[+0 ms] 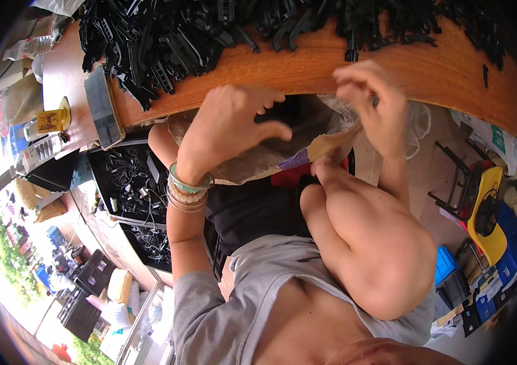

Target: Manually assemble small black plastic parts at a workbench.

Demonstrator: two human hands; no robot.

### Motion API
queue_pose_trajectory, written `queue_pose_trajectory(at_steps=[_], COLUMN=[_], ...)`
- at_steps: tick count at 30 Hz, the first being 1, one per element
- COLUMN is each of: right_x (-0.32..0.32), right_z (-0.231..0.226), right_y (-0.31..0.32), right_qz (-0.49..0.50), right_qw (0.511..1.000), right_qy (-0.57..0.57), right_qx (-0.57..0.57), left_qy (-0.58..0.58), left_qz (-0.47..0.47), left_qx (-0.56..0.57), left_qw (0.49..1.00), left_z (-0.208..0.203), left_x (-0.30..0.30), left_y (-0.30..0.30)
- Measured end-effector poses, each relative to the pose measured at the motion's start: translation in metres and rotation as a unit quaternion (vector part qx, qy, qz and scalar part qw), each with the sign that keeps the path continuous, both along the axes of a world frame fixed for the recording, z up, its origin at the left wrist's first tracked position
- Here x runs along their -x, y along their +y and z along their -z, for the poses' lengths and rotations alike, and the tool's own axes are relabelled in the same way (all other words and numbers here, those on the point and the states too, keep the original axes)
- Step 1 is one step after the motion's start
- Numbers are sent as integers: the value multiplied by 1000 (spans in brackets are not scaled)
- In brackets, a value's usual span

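Observation:
My left hand (228,118) is over the left side of an open plastic-lined sack (246,167), with thumb and fingers apart and nothing visible between them. At the sack's right side, my right hand (380,100) is raised by the table edge, its fingers loosely bent and slightly blurred. No object shows in it. The sack's mouth gapes between my hands, above my lap, with a tan and purple patch on its rim. Its dark inside is hard to make out. Beyond my hands, a heap of black plastic parts (179,52) covers the far part of the wooden table (313,61).
A phone (103,106) lies at the table's left, near a yellow container (53,120). Below it are black trays (130,182) of small dark parts. A yellow stool (486,213) stands at the right, beside blue bins (510,243). My raised knee (386,261) is below my right hand.

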State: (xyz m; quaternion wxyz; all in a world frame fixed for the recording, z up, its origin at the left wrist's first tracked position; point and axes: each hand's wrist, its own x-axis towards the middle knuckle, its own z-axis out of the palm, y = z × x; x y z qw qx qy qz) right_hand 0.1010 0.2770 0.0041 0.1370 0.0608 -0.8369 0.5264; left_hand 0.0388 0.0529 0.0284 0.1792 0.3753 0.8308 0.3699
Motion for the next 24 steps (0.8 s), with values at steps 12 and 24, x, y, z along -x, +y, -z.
queue_pose_trajectory(at_steps=[12,24], right_x=[19,19], right_z=[23,37], right_y=[6,18], right_qz=[201,193], right_qw=[949,947], right_qy=[64,169], right_qx=[-235,-195], left_qy=[346,318], left_qz=[-217,-194], left_qx=[37,-171], left_qw=[912,912], left_z=[31,47], left_x=[31,16], left_y=[71,52])
